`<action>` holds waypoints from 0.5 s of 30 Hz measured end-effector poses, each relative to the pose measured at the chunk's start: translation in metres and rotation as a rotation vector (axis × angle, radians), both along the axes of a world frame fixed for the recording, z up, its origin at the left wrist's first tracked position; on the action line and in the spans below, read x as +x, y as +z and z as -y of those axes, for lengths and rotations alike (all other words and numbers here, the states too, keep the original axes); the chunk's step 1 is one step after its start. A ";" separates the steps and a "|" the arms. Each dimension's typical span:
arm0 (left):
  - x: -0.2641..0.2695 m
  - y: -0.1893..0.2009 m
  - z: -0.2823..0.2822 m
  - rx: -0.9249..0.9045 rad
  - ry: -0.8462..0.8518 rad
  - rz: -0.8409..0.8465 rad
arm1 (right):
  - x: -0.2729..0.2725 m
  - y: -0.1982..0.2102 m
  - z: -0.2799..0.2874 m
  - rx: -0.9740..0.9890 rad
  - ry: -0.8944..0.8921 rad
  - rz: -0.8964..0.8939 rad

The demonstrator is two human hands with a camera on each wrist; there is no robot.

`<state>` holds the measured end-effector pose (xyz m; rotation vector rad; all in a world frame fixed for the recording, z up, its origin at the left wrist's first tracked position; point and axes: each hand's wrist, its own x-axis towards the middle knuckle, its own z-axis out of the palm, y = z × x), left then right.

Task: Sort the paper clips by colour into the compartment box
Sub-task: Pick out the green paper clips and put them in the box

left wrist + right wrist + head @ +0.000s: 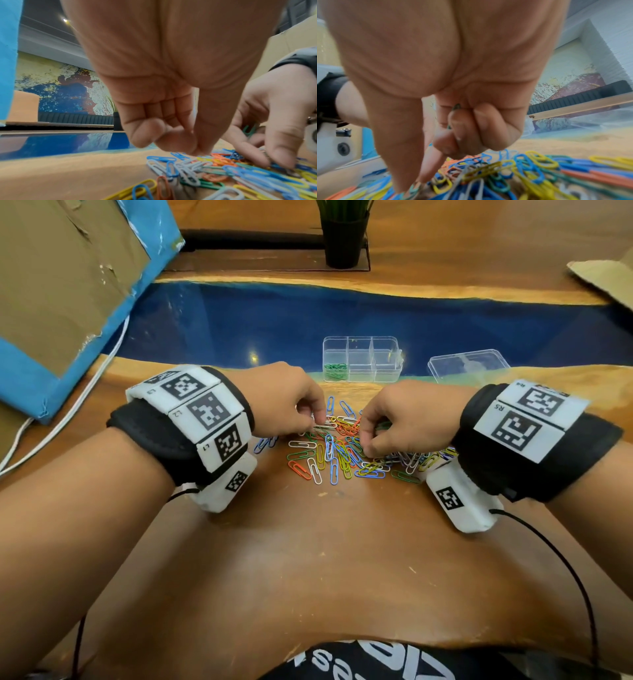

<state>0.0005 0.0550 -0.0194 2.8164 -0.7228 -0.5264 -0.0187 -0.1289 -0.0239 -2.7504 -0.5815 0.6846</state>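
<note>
Both hands were down in the heap of paper clips (346, 446), which lay spread on the counter (308, 559) just in front of the compartment box (362, 359). This looked like the green round of the sort, picking still under way. The right hand (397, 422) had its outer fingers curled over a few green clips (456, 106) tucked against the palm, while thumb and forefinger reached down into the near side of the heap, the thumb tip pressing on a green clip there. The left hand (291, 402) worked the far left edge of the heap with its fingers curled and thumb and forefinger closed together at the clips; whether it actually held one could not be told, though the head view showed a pale clip at its fingertips.

The next move called for lifting a single clip free of its tangled neighbours without dragging others along, then carrying the gathered greens over to the box and dropping them in the right cell.

The box stood open, clear plastic with six cells. Its front left cell held a small bunch of green clips (336, 370), and nothing could be made out in the other cells. The clear lid (467, 366) lay flat on the counter just to the right of the box. Orange, blue, yellow, white and more green clips remained in the heap, so most of the sorting seemed ahead.
</note>
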 end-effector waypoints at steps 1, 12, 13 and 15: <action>-0.001 0.000 -0.001 0.010 0.001 0.000 | 0.000 0.000 -0.001 -0.001 -0.007 0.013; 0.003 -0.009 0.008 0.106 -0.072 0.064 | 0.002 0.000 -0.011 -0.077 -0.015 0.080; 0.003 -0.009 0.010 0.116 -0.082 0.070 | 0.002 0.000 -0.012 -0.082 -0.020 0.072; 0.004 -0.008 0.011 0.125 -0.091 0.068 | 0.002 0.001 -0.013 -0.088 -0.025 0.061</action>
